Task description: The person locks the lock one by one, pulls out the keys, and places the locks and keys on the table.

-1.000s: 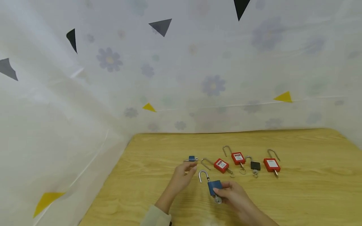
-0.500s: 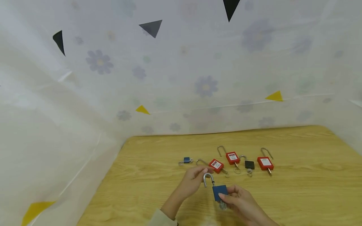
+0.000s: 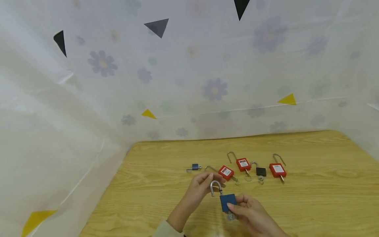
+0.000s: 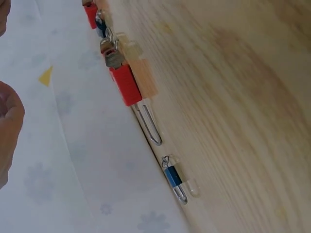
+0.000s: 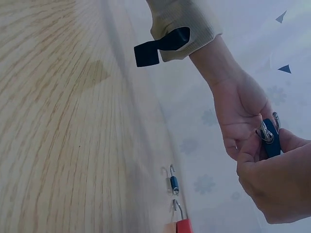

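A blue padlock [image 3: 228,201] is pinched by its body between the thumb and fingers of my right hand [image 3: 251,212]. Its silver shackle [image 3: 212,191] stands raised out of the body on one side, and keys [image 3: 231,216] hang below. My left hand [image 3: 196,191] is right behind the shackle, fingers loosely bent and thumb up, overlapping it in the head view. In the right wrist view, the padlock [image 5: 272,145] shows edge-on with its keys toward the camera, my left palm [image 5: 243,107] beyond it. Only part of a hand [image 4: 8,136] shows in the left wrist view.
On the wooden table [image 3: 148,197] lie a small blue padlock [image 3: 195,167], red padlocks [image 3: 226,172], [image 3: 243,164], [image 3: 277,169] and a black padlock [image 3: 261,171]. All have raised shackles, with keys attached. A pale flowered sheet [image 3: 177,82] hangs behind.
My left hand has moved right, from beside the small blue padlock to behind the shackle of the held one. My right hand keeps its grip on that padlock; the head view has shifted slightly.
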`<action>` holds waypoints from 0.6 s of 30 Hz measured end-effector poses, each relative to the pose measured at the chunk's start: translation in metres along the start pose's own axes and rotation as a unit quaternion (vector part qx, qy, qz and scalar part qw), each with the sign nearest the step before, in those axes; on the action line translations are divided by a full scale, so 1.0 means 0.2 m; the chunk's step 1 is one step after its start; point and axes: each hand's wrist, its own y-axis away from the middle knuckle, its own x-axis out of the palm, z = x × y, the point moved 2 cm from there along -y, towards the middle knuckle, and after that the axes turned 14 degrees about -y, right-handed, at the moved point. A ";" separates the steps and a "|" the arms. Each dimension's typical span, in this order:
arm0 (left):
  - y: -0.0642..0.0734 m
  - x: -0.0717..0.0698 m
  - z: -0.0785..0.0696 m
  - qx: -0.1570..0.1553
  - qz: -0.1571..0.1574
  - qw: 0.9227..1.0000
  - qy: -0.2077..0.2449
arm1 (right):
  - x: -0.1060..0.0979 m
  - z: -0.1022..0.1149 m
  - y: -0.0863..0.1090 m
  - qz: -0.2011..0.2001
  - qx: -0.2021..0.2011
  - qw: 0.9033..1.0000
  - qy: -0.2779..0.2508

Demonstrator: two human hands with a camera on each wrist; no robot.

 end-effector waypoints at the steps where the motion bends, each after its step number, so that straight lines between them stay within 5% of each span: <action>1: 0.00 0.00 0.00 0.010 0.015 1.000 0.017 | 0.00 0.00 0.00 0.010 -0.003 1.000 0.002; 5: 0.01 -0.01 0.01 0.060 0.072 0.993 0.073 | 0.01 0.00 0.02 0.026 -0.001 1.000 0.007; 8: 0.02 -0.01 0.01 0.085 0.086 0.989 0.091 | 0.01 0.00 0.02 0.032 0.001 0.999 0.011; 14: 0.01 0.00 -0.01 0.106 0.072 0.989 0.075 | 0.03 0.00 0.03 0.021 -0.002 1.000 0.021; 18: 0.00 0.01 -0.01 0.078 0.029 0.996 0.027 | 0.04 0.00 0.02 0.005 -0.012 0.999 0.029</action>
